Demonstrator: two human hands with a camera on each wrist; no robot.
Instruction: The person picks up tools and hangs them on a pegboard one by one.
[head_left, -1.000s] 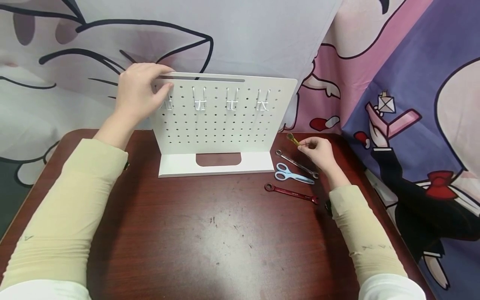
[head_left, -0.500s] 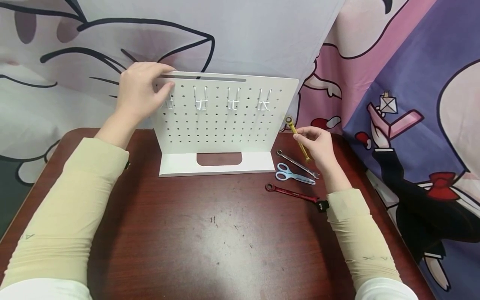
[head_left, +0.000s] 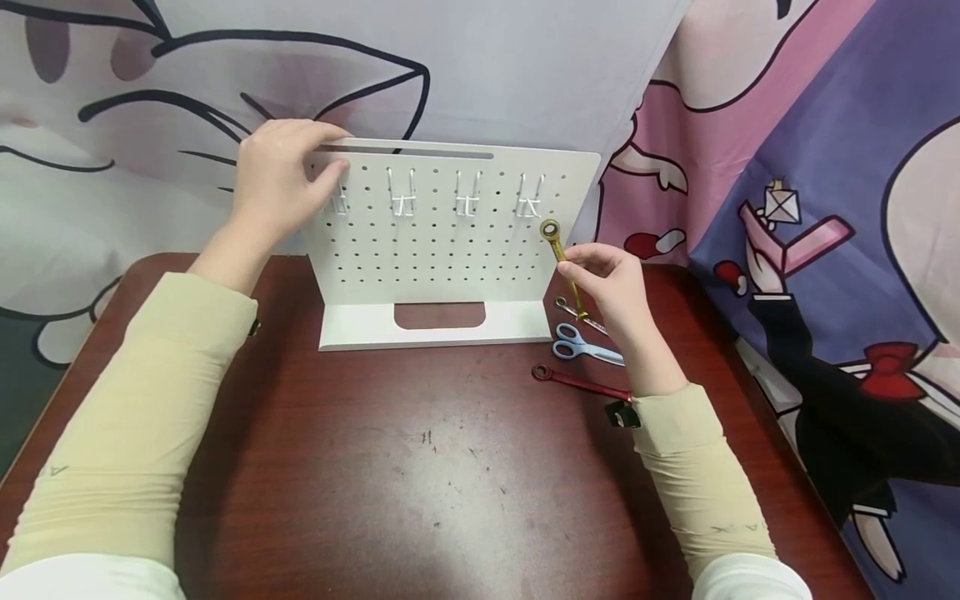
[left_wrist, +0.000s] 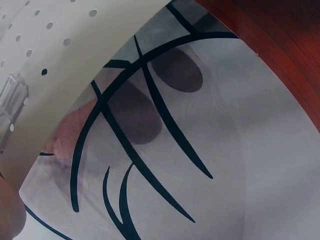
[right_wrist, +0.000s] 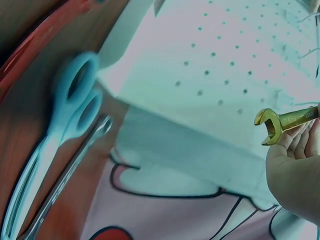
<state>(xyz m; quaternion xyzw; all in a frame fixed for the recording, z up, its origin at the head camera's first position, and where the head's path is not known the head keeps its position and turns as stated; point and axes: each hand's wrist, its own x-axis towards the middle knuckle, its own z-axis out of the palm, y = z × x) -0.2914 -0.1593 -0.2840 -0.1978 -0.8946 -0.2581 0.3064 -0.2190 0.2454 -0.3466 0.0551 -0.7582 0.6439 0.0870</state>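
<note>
A white pegboard [head_left: 442, 250] stands upright on the table, with several metal hooks [head_left: 467, 205] along its upper part. My left hand [head_left: 279, 179] grips its top left corner, thumb in front; the fingers behind are hidden. Just off the board's right edge, my right hand [head_left: 611, 287] pinches a gold combination wrench [head_left: 572, 287] by its middle. The wrench's ring end points up, in front of the board's lower right. In the right wrist view, its open end [right_wrist: 272, 127] juts out past the hand.
Right of the board lie a silver combination wrench [head_left: 592, 323], light blue scissors [head_left: 588, 348] and a red combination wrench [head_left: 581, 382], partly covered by my right arm. Printed cloth [head_left: 525, 75] hangs behind the dark red table [head_left: 420, 467].
The right hand has lifted the gold wrench off the table and carried it left towards the board, turning it more upright. My left hand keeps its place on the corner.
</note>
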